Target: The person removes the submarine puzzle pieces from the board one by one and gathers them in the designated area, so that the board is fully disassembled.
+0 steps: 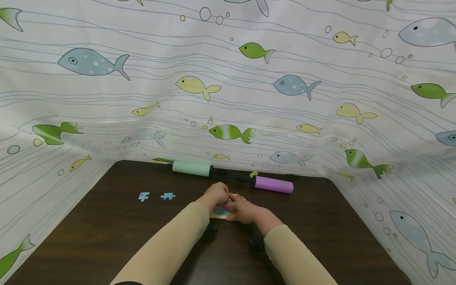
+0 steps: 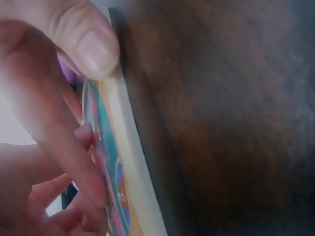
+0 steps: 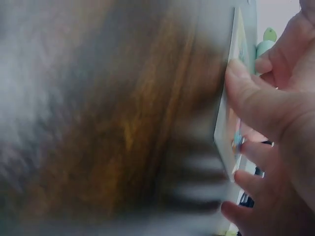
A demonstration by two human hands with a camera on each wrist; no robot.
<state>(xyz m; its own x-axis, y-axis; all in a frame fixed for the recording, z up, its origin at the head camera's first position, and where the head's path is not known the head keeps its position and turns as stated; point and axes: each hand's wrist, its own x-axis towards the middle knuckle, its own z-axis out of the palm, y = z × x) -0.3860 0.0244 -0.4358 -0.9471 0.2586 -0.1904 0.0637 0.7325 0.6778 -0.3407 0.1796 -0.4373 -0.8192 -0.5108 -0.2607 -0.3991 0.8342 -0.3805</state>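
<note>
A small jigsaw puzzle board (image 1: 218, 213) with a colourful picture and a pale edge lies on the dark table, largely covered by both hands. My right hand (image 1: 245, 209) grips its right side, thumb at the near edge and the other fingers across and beside it. The right wrist view shows that thumb (image 3: 241, 78) against the board's pale edge (image 3: 224, 123). My left hand (image 1: 215, 193) bends over the far left part, its fingertips close to the right hand's fingers. Whether those fingertips pinch a piece is hidden.
Two loose blue jigsaw pieces, one (image 1: 143, 196) with pink marks and another (image 1: 168, 196), lie left of the hands. Behind the board are a mint-green cylinder (image 1: 191, 168) and a purple cylinder (image 1: 273, 184) with black parts between. A fish-print curtain (image 1: 228, 107) encloses the table (image 1: 107, 221).
</note>
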